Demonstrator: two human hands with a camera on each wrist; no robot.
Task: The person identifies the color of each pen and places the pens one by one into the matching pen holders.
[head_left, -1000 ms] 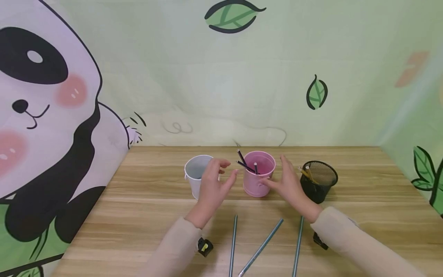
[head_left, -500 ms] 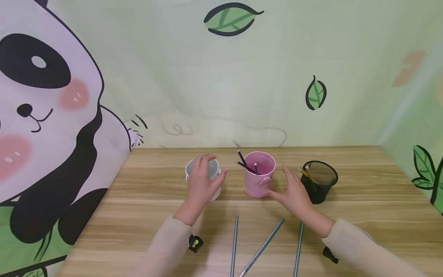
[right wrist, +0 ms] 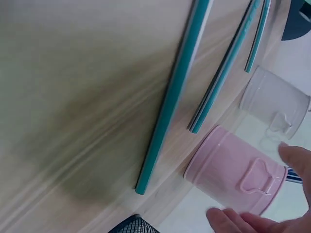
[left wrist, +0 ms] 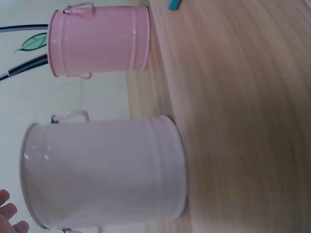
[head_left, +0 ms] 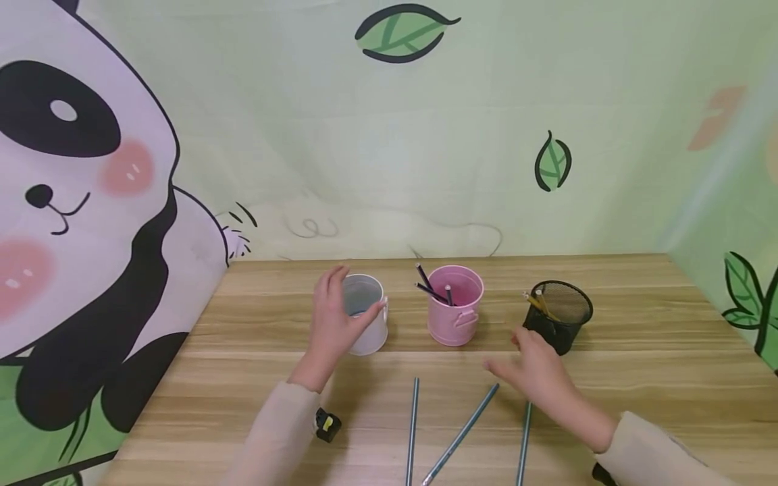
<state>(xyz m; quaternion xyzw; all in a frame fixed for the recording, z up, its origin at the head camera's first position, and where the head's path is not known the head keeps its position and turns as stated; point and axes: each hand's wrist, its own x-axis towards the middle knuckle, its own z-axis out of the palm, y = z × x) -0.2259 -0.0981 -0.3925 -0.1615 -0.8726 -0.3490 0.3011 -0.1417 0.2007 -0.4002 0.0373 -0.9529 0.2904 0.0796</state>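
My left hand (head_left: 331,324) is spread beside the white bucket (head_left: 372,337), its thumb overlapping the bucket's front in the head view. In the left wrist view its fingertips (left wrist: 7,211) show at the lower left, just off the rim. My right hand (head_left: 547,371) holds nothing and hovers in front of the black mesh pen holder (head_left: 562,334), thumb and fingers apart. Between the hands stands a pink bucket (head_left: 452,324) with several dark pencils (head_left: 430,292) in it. Yellowish pencils (head_left: 543,304) lean inside the mesh holder.
Three teal pencils lie on the wooden table: the left pencil (head_left: 412,432), the slanted middle pencil (head_left: 460,435) and the right pencil (head_left: 524,445), partly under my right hand. A panda-printed backdrop (head_left: 389,148) rises behind the table.
My left hand has moved left from between the buckets, across the white one, to its left side. My right hand has drawn back from the pink bucket, toward me and right.
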